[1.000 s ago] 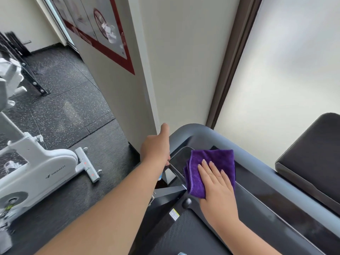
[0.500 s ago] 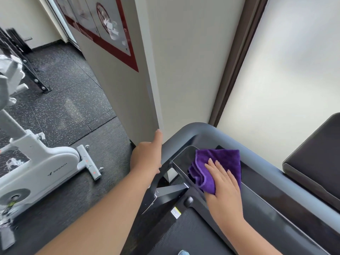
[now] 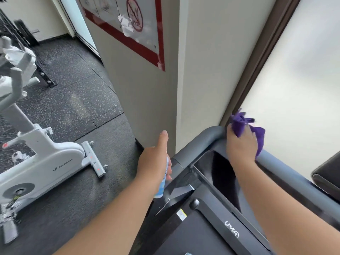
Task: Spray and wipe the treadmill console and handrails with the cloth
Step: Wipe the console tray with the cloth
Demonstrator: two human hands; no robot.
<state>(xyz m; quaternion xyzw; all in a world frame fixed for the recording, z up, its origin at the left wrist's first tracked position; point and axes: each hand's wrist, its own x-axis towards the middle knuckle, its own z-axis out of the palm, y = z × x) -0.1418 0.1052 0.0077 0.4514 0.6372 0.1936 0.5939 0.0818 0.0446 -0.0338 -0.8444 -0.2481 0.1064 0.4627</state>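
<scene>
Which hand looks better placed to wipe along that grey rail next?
The right hand: it grips the purple cloth against the grey handrail. The left hand holds the spray bottle beside the treadmill.

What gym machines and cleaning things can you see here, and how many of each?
Treadmills: 1, the dark treadmill with its grey handrail.
Exercise bikes: 1, the white exercise bike.
Cloths: 1, the purple cloth in the right hand.
Spray bottles: 1, the spray bottle in the left hand.
Total: 4
</scene>
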